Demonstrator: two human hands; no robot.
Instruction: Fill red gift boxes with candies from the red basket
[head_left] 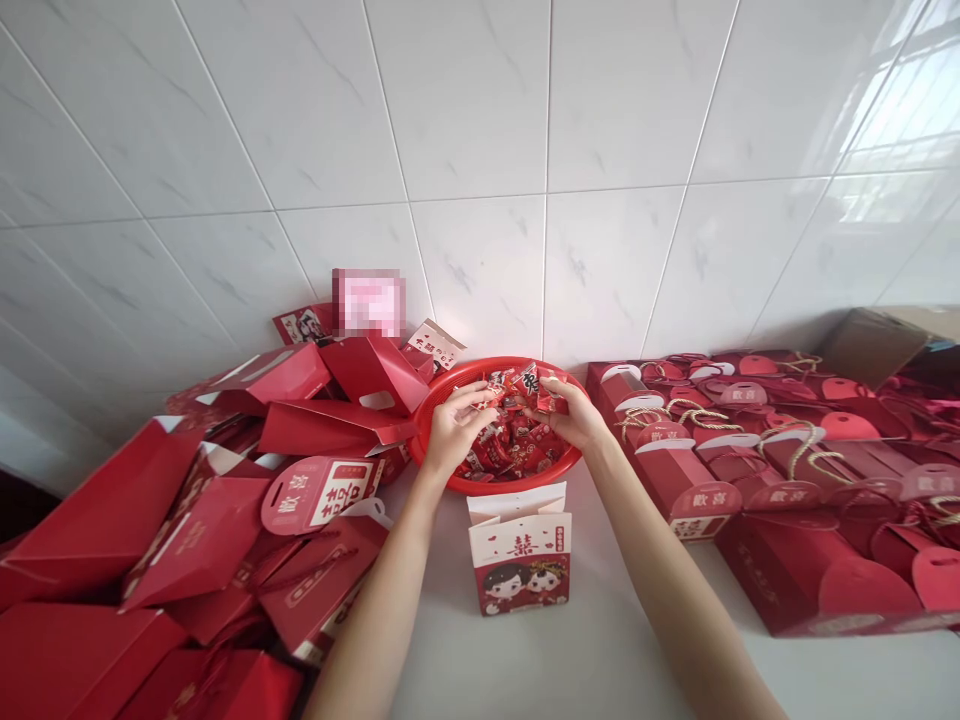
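Observation:
Both my hands are over a red plastic basket (480, 487) filled with red wrapped candies (517, 450). My left hand (459, 425) is at the left of the pile, its fingers and thumb closed around a wrapped candy that they partly hide. On the other side, my right hand (576, 412) pinches a red wrapped candy (555, 400) between thumb and fingers. Another candy with a large dark character (529, 381) lies between the hands. In front of the basket, between my forearms, stands a small red and white paper box (521, 570) with two cartoon figures; its top flaps are up.
Red unfilled-looking paper boxes (187, 550) are heaped loosely at the left. Rows of closed red gift boxes (690, 480), several with rope handles, stand at the right. A brown cardboard carton (870, 350) is behind them. A tiled wall (480, 270) rises behind the pale tabletop (600, 660).

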